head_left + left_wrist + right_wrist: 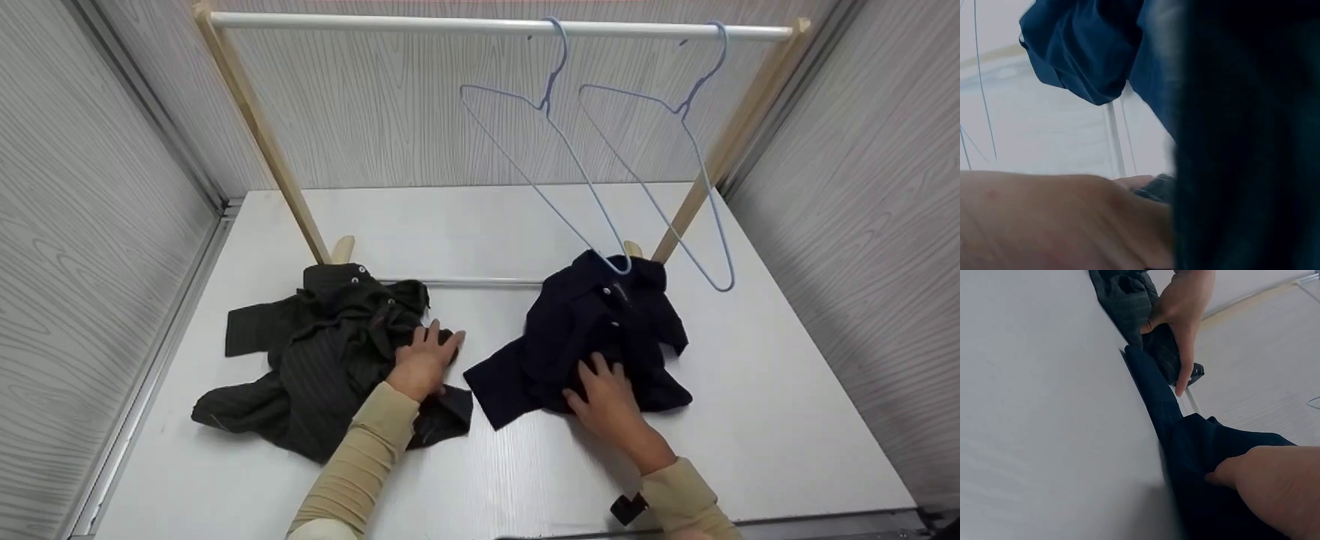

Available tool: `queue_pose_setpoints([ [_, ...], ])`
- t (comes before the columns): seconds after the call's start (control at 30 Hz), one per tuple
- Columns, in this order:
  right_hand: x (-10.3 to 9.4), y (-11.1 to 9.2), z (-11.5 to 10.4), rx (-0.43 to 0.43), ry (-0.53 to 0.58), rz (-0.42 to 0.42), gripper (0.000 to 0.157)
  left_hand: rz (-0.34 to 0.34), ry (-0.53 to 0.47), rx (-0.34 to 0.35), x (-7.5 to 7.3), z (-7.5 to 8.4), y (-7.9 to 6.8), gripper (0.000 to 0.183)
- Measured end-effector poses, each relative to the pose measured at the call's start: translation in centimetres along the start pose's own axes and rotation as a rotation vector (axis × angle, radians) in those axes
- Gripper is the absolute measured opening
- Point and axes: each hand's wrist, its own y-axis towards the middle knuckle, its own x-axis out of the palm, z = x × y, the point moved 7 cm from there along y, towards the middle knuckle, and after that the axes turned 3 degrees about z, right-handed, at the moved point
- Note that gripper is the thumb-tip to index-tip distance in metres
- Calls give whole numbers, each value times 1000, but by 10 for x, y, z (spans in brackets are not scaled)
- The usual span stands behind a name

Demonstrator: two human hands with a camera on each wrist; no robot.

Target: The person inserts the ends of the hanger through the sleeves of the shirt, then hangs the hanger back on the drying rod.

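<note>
A dark striped button shirt [322,375] lies crumpled on the left of the white table, its sleeves spread out. My left hand [424,364] rests on this shirt's right side with fingers spread. To the right is a crumpled navy shirt [570,330] with pale buttons. My right hand [609,401] lies on its lower front, fingers apart and the tips among the folds. In the right wrist view, the thumb of the right hand [1275,486] presses on the navy cloth. Dark cloth [1247,140] blocks much of the left wrist view, hiding the left fingers.
Behind the shirts stands a rack with a white top bar [360,22] and wooden legs [262,135]. Two blue wire hangers, a left one [547,97] and a right one [684,107], hang from its right half. Pale wood-patterned panels [375,112] enclose the table [750,435].
</note>
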Motion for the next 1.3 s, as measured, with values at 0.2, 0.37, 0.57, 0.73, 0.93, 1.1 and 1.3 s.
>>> queue_pose_setpoints([
  [0.2, 2, 8, 0, -32, 22, -48, 54, 35, -30, -29, -1, -7, 16, 86],
  [0.37, 2, 15, 11, -13, 18, -46, 56, 30, -44, -59, -1, -8, 25, 83],
  [0.57, -2, 26, 37, 33, -18, 8, 56, 44, -40, -67, -1, -8, 28, 80],
  [0.73, -3, 35, 58, 69, -11, 11, 58, 60, -36, -70, -1, -10, 27, 81],
  [0.93, -5, 45, 71, 66, -4, 26, 57, 51, -34, -77, 0, -12, 28, 83],
  [1.1, -5, 52, 75, 56, -7, 44, 56, 55, -26, -87, 0, -13, 31, 77],
  [1.3, -7, 53, 76, 22, -8, 104, 53, 65, -21, -98, 1, -12, 33, 76],
])
